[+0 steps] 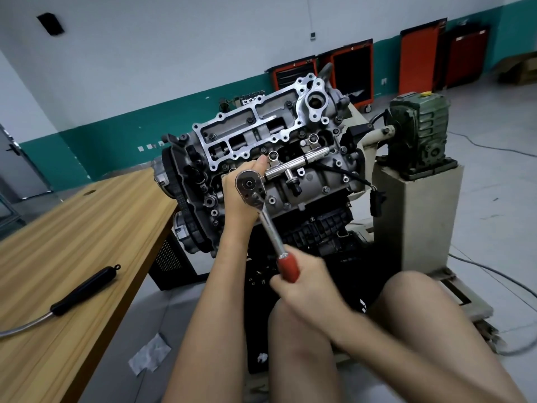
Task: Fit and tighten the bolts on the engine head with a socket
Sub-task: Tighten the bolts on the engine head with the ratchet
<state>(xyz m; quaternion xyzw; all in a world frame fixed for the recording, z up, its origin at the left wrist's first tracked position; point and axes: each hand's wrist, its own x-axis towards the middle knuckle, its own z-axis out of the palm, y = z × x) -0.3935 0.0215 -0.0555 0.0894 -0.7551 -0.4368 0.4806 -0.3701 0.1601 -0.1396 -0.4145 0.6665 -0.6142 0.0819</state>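
Note:
The engine head [261, 132] sits tilted toward me on a stand, its silver cover frame dotted with dark bolts [249, 120]. A chrome ratchet wrench [252, 189] with a red handle is set against the head's front face; the socket under it is hidden. My left hand [241, 193] curls around behind the ratchet's round head, thumb up against the engine. My right hand [305, 282] grips the red handle low down, near my knees.
A wooden table [87, 228] stands at the left with a black-handled tool [84, 289] lying on it. A green gearbox [418, 132] on a concrete pedestal stands right of the engine. Red tool cabinets [351, 71] line the far wall. Cables run across the floor.

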